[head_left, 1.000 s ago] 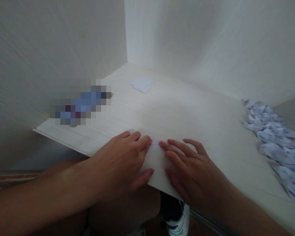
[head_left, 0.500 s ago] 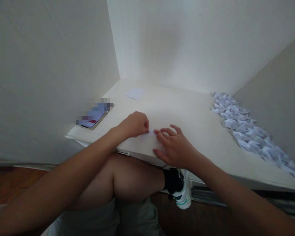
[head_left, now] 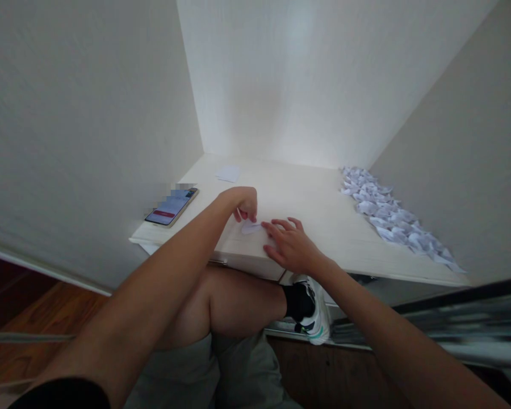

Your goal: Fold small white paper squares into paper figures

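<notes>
A small white piece of paper [head_left: 250, 229], seemingly folded, lies near the front edge of the white table. Bent at the wrist, my left hand [head_left: 246, 203] comes down on its far side, fingers curled and closed with the fingertips at the paper. Whether the paper is pinched or only pressed is hard to see. From the right, my right hand [head_left: 290, 243] rests on the tabletop, fingers apart and stretched out. Its index fingertip touches the paper's right end.
A phone [head_left: 172, 207] with a lit screen lies at the table's left edge. Flat white paper sheets [head_left: 227, 174] sit at the back left. Many folded white paper pieces [head_left: 387, 210] line the right side. Walls enclose the table, and a crossed leg [head_left: 242, 301] is below its front edge.
My left hand has turned from beside the paper to point down onto it, and more of the paper shows. My right hand stays by the paper. The view has shifted.
</notes>
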`<action>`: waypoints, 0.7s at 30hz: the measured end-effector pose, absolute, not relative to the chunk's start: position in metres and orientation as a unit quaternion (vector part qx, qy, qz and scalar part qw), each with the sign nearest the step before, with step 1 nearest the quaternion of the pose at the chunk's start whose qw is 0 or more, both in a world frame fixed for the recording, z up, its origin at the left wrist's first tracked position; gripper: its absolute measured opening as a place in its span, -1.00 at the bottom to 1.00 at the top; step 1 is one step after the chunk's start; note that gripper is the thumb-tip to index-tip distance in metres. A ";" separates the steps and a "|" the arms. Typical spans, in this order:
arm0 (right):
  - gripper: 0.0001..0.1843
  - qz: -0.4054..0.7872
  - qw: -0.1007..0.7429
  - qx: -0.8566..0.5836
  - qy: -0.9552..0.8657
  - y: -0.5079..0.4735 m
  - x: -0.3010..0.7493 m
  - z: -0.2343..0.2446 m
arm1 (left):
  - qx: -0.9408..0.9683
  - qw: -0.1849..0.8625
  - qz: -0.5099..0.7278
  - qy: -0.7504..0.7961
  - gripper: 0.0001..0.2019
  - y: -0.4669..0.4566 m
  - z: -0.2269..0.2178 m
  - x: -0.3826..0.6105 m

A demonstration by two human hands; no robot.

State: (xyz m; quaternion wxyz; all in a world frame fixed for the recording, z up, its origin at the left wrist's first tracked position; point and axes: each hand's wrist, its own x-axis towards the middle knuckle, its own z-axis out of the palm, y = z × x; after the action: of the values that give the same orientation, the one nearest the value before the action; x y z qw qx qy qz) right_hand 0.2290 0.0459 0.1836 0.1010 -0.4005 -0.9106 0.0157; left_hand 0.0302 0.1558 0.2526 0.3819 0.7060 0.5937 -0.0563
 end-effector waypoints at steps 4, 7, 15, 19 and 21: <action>-0.37 0.015 0.109 -0.403 -0.909 0.046 0.229 0.185 | 0.691 0.388 -0.024 0.609 -0.67 0.165 0.235 0.030; -0.37 0.009 0.110 -0.398 -0.911 0.045 0.229 0.185 | 0.688 0.392 0.021 0.610 -0.61 0.168 0.223 0.026; -0.39 -0.011 0.100 -0.406 -0.908 0.044 0.228 0.187 | 0.681 0.430 0.089 0.586 -0.54 0.178 0.210 0.023; -0.39 -0.003 0.102 -0.409 -0.907 0.043 0.226 0.187 | 0.667 0.456 0.093 0.582 -0.58 0.173 0.217 0.024; -0.39 0.011 0.118 -0.410 -0.904 0.043 0.227 0.186 | 0.660 0.479 0.104 0.569 -0.62 0.164 0.222 0.021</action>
State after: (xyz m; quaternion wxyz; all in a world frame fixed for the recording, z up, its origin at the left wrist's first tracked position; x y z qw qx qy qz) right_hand 0.2269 0.0434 0.1861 0.1180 -0.4101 -0.9043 0.0109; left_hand 0.0205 0.1639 0.2221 0.4794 0.6603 0.5687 0.1037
